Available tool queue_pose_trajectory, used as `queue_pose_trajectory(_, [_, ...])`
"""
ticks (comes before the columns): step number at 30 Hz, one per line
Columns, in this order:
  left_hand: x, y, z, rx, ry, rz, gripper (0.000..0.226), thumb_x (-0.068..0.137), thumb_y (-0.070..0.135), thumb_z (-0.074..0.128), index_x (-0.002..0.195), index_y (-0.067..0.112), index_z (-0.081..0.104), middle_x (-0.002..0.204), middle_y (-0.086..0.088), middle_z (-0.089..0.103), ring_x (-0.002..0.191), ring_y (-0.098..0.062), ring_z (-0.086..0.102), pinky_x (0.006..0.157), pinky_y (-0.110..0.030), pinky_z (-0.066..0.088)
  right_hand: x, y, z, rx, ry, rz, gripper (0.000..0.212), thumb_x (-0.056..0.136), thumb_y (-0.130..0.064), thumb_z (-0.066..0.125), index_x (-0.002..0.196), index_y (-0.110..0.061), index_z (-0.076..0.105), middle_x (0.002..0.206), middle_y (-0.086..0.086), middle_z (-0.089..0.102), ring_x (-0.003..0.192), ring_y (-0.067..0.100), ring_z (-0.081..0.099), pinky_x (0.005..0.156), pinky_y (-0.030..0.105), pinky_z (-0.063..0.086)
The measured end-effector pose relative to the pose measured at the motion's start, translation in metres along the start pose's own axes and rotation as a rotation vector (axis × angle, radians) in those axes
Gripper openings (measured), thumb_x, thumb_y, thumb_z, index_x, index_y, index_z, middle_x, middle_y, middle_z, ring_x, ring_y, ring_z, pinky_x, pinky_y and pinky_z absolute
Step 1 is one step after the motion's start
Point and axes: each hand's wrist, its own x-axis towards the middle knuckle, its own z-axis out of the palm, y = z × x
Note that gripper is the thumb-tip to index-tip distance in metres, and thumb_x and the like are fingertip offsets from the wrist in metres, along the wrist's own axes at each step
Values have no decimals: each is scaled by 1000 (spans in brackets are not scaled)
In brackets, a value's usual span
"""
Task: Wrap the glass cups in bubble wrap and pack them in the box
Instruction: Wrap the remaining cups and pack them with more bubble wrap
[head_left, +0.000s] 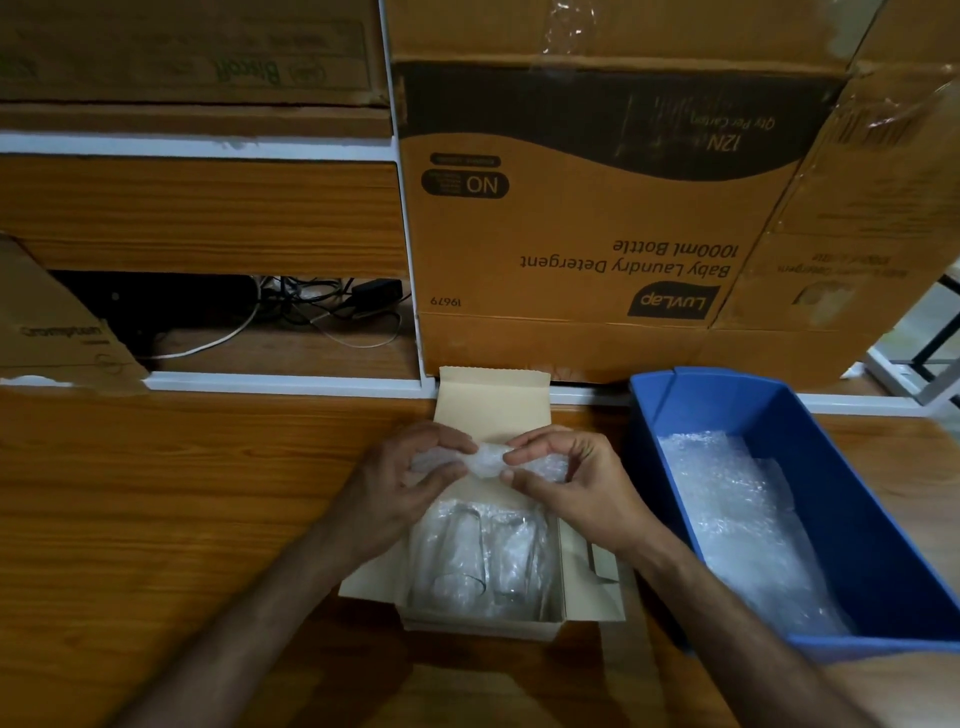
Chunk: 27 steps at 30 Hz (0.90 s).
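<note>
— What's the setting?

— A wood-grain table (156, 493) with orange-brown streaks, pushed up against white-framed shelving (405, 208). A large brown carton (571, 234), printed upside down with "Baby Laundry Detergent 1000ml Bottle", stands at the back edge. Left of it, a shelf opening holds a tangle of black and white cables (322, 312).

— And the packing itself?

— A small cream cardboard box (493, 405) lies open at the centre of the table, lid flap raised toward the carton. Inside its near half sit glass cups (478, 556) wrapped in cloudy, dimpled plastic. Over the far half, the left hand (410, 478) and right hand (571, 483) meet, fingers and thumbs of both curled round a wrapped bundle (485, 460) of bubble wrap held between them. Whether there is a cup inside it cannot be made out.

— Anything beside the box?

— A blue plastic bin (857, 519), rectangular with sloping walls, just right of the box, holding a crinkled sheet of spare bubble wrap (743, 519).
</note>
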Motion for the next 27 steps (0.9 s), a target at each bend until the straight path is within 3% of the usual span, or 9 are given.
queue_pose_trajectory(3, [5, -14, -2, 197, -61, 18, 33, 101, 34, 61, 133, 38, 65, 126, 25, 61, 121, 2, 55, 96, -23, 50, 3, 8, -6, 0, -18, 11, 22, 82, 3, 82, 102, -6, 80, 118, 0, 72, 112, 13, 68, 86, 29, 60])
queue_pose_trajectory(8, [14, -30, -1, 172, -117, -15, 29, 99, 25, 65, 127, 33, 68, 118, 18, 60, 109, 5, 57, 86, -14, 51, 4, 27, -8, -118, 9, 24, 35, 83, 1, 81, 110, -21, 78, 126, -3, 63, 118, 9, 61, 85, 29, 60])
queue_pose_trajectory(11, [15, -41, 4, 204, -150, -65, 34, 95, 26, 71, 129, 32, 68, 128, 15, 50, 115, 9, 49, 84, -5, 45, 2, 32, -5, -253, 51, 20, 29, 89, -6, 78, 113, -23, 76, 121, -10, 62, 108, 4, 63, 75, 18, 57])
queue_pose_trajectory(15, [11, -55, 17, 407, -175, -54, 43, 96, 26, 71, 137, 30, 63, 136, 10, 39, 115, -4, 46, 91, -11, 46, -1, 36, 2, -583, 3, 51, 29, 94, -18, 74, 120, -29, 69, 126, -25, 56, 111, -4, 58, 88, 14, 53])
queue_pose_trajectory(18, [7, -63, 31, 549, -159, 20, 47, 90, 20, 78, 135, 25, 65, 120, 5, 48, 99, -4, 52, 82, -14, 53, 0, 40, 7, -859, -33, 51, 34, 97, -21, 69, 128, -33, 65, 139, -21, 57, 125, 0, 54, 102, 20, 44])
queue_pose_trajectory(20, [6, -68, 38, 619, -143, 28, 48, 81, 19, 86, 127, 23, 71, 106, 7, 55, 90, -5, 55, 76, -16, 51, 1, 43, 12, -929, -34, 73, 37, 97, -20, 66, 132, -33, 63, 143, -16, 54, 122, 3, 56, 93, 5, 37])
queue_pose_trajectory(22, [6, -71, 41, 668, -94, 4, 40, 75, 18, 90, 112, 21, 74, 99, 8, 62, 88, -10, 59, 75, -26, 53, 0, 45, 17, -951, -43, 127, 37, 98, -23, 66, 134, -33, 61, 142, -11, 47, 104, 0, 57, 72, -4, 36])
queue_pose_trajectory(24, [5, -71, 44, 718, -55, -17, 34, 70, 15, 92, 96, 22, 71, 92, 7, 67, 84, -14, 61, 72, -31, 52, -1, 44, 22, -974, -53, 164, 36, 99, -27, 65, 135, -34, 60, 139, -7, 44, 94, 2, 58, 68, 1, 45])
queue_pose_trajectory(27, [3, -70, 48, 813, -39, -45, 32, 67, 12, 93, 88, 24, 72, 88, 9, 67, 82, -15, 58, 71, -33, 47, 2, 39, 28, -1102, -47, 199, 36, 102, -24, 62, 136, -34, 58, 134, -5, 54, 99, 12, 66, 82, 25, 60])
